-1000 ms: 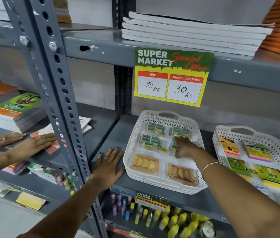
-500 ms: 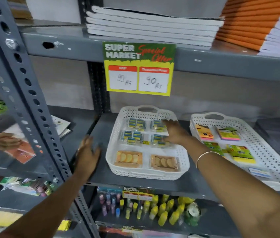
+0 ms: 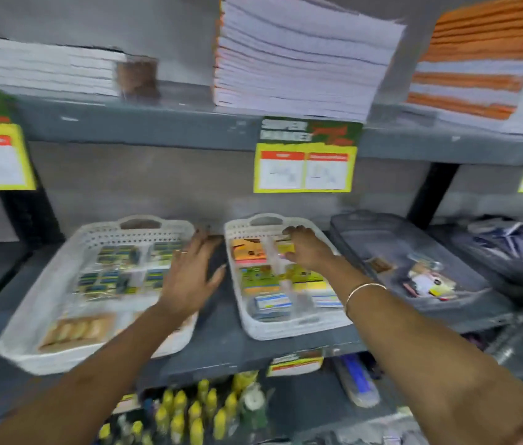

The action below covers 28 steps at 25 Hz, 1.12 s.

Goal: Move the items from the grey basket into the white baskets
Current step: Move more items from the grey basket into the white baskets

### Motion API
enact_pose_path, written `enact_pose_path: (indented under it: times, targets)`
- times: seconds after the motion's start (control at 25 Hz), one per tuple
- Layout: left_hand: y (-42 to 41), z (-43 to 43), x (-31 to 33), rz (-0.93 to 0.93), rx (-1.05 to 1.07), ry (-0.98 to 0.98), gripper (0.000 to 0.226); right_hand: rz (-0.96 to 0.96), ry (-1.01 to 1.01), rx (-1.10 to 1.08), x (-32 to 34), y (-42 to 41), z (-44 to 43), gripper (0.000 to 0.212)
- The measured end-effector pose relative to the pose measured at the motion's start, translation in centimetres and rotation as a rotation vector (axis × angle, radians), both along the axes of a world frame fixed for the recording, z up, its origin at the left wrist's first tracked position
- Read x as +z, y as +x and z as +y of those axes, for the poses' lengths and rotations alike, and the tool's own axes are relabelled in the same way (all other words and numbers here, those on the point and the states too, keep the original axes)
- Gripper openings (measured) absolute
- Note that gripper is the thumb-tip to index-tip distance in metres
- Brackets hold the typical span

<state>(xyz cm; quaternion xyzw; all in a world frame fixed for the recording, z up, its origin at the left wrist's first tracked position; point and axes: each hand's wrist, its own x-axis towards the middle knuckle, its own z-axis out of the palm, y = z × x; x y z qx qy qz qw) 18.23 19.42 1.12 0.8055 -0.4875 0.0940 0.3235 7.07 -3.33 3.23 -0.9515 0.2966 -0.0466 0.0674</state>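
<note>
Two white baskets stand side by side on the grey shelf. The left white basket (image 3: 45,303) holds small blue-green packs and tan eraser packs. The right white basket (image 3: 289,330) holds orange, green and yellow sticky-note packs. To its right stands the grey basket (image 3: 366,232) with a few small items (image 3: 427,281) lying in it. My left hand (image 3: 189,277) is spread flat over the right rim of the left white basket, empty. My right hand (image 3: 310,250) hovers palm down over the back of the right white basket, fingers apart, holding nothing. The picture is blurred.
Price signs (image 3: 305,155) hang from the upper shelf edge, under stacks of notebooks (image 3: 298,59). A dark tray with bagged items (image 3: 517,248) stands at the far right. Yellow-capped bottles (image 3: 196,412) fill the shelf below.
The view has swung right, so the grey basket now shows. My right hand went from the left white basket to the right one. My left hand moved right onto the left basket's rim.
</note>
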Motion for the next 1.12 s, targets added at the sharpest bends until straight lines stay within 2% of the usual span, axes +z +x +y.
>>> enact_pose_path:
  times: [0.16, 0.28, 0.52, 0.72, 0.96, 1.12]
  targets:
    - [-8.6, -10.3, -1.6, -0.150, -0.206, 0.252, 0.063, 0.017, 0.040, -0.035, -0.7, -8.1, -8.8, 0.061]
    - [-13.3, -16.0, -2.8, -0.231, -0.350, 0.398, 0.069, 0.102, 0.040, -0.090, -1.8, -13.0, -14.6, 0.063]
    - [-16.6, -21.6, -4.2, -0.318, -0.397, 0.616, 0.081, 0.227, 0.024, -0.027, -3.9, -15.4, -20.4, 0.052]
    - [-17.0, -21.9, -4.4, -0.222, -0.396, 0.588, 0.082, 0.321, -0.031, 0.075, -6.1, -13.5, -20.7, 0.061]
    - [-17.3, -21.8, -4.5, -0.200, -0.391, 0.589, 0.079, 0.312, -0.126, 0.046, -6.1, -13.2, -21.1, 0.047]
    - [-17.2, -21.8, -4.7, -0.199, -0.396, 0.574, 0.078, 0.291, -0.071, -0.059, -5.1, -14.4, -21.6, 0.056]
